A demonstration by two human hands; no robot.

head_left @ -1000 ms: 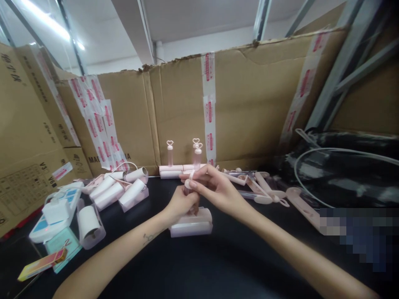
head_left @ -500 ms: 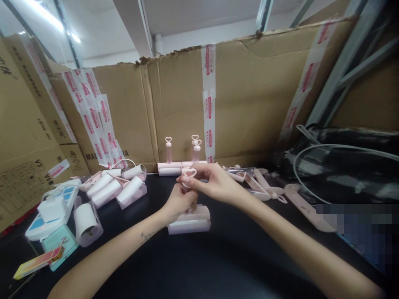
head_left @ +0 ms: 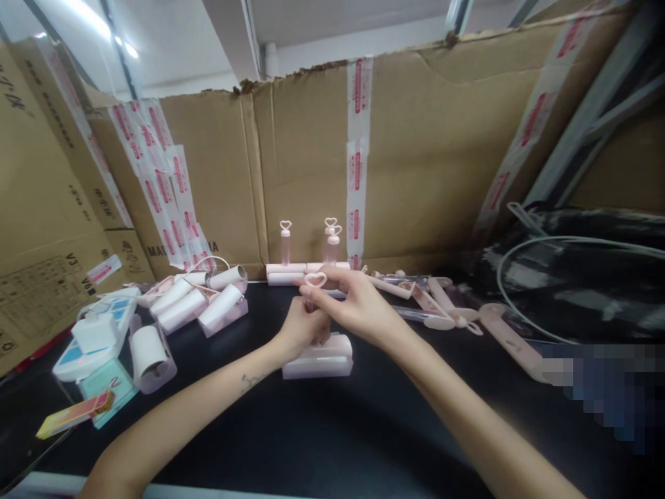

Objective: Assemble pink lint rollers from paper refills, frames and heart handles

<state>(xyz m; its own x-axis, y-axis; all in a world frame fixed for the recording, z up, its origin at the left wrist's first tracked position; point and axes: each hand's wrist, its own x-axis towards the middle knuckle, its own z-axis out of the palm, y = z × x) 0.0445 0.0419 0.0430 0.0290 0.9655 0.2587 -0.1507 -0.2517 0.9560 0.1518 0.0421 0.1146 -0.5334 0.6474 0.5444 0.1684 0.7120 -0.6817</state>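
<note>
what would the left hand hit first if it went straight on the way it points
Most likely the right hand, which holds the pink heart-shaped loop; depth is unclear, so the left hand may already be touching it.

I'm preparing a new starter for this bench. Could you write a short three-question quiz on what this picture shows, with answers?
1. How many heart-topped tubes can be seen standing upright before the cardboard wall?

2. True or false: the left hand lies flat on the black tabletop.

3. Which of these is nearest the right hand?
A) white power strip
B) pink heart loop
C) yellow carton

Key: 1. Three. 2. False: it is curled and raised. 3. B.
</note>
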